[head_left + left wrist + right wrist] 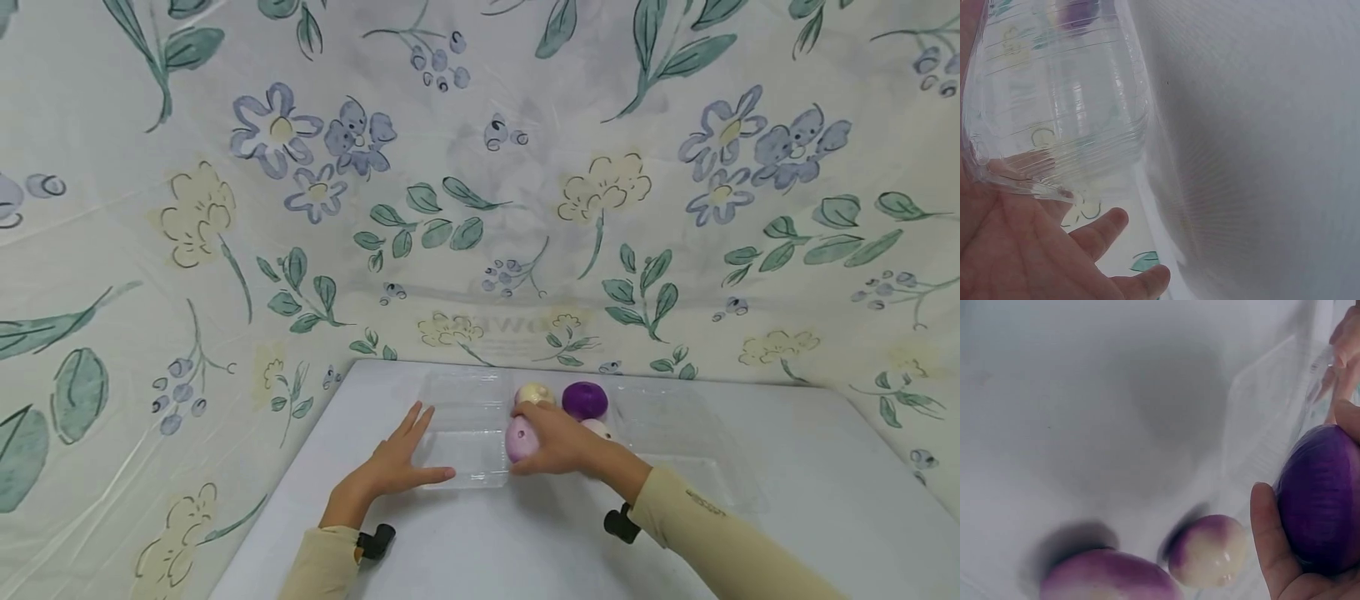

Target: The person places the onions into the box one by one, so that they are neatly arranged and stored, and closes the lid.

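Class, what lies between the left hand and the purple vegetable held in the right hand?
A clear plastic box lies between the left hand and the purple vegetable in the right hand; the head view shows it.

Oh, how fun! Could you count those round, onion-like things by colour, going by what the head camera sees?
Deep purple round thing: 1
Creamy yellow round thing: 1
Pink round thing, held in the right hand: 1
Pale round thing, partly hidden by the same hand and wrist: 1
Total in sight: 4
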`<state>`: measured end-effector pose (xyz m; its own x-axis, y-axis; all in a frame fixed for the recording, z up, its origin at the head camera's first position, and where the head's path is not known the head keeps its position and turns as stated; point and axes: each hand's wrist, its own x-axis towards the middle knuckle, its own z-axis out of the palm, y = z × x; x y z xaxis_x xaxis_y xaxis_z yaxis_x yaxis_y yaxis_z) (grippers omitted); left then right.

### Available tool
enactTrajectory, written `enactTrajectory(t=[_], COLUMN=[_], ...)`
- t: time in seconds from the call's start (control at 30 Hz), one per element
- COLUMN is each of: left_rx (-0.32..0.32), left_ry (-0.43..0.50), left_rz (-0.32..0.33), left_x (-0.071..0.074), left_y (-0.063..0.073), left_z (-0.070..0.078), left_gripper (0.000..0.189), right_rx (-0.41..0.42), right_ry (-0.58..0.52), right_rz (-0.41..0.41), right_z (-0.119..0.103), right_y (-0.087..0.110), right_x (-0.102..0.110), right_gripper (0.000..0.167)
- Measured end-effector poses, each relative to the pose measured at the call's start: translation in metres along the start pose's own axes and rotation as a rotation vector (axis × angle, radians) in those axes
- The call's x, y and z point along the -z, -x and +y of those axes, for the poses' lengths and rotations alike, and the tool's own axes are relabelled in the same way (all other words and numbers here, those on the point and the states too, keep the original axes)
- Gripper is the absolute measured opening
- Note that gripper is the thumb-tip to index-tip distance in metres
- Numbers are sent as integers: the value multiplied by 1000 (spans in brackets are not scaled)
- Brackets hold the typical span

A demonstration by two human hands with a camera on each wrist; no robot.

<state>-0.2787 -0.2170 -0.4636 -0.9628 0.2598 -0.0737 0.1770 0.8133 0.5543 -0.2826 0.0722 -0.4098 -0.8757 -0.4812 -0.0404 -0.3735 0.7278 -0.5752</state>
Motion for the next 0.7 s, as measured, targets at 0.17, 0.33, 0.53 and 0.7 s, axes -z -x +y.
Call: enactTrajectory(t=[0.17, 0.33, 0.53, 0.7], left_rx=[3, 7, 8, 14], left_ry=[-9, -17, -28, -24], left_rz=[-7, -8, -3, -7], left_x=[-1, 1, 3, 3], left_y=[0, -1, 1, 2], left_z=[1, 4, 6, 7], left_gripper=[112, 113, 114, 113], right_rx=[30, 30, 43, 47], right_ry=[20, 40, 57, 43], right_rz=[2, 4, 4, 2], right_z=[-2, -2, -3, -5], right_y=[-5, -11, -15, -16], right_x=[-2, -2, -2, -2], right_gripper=[73, 75, 77, 78])
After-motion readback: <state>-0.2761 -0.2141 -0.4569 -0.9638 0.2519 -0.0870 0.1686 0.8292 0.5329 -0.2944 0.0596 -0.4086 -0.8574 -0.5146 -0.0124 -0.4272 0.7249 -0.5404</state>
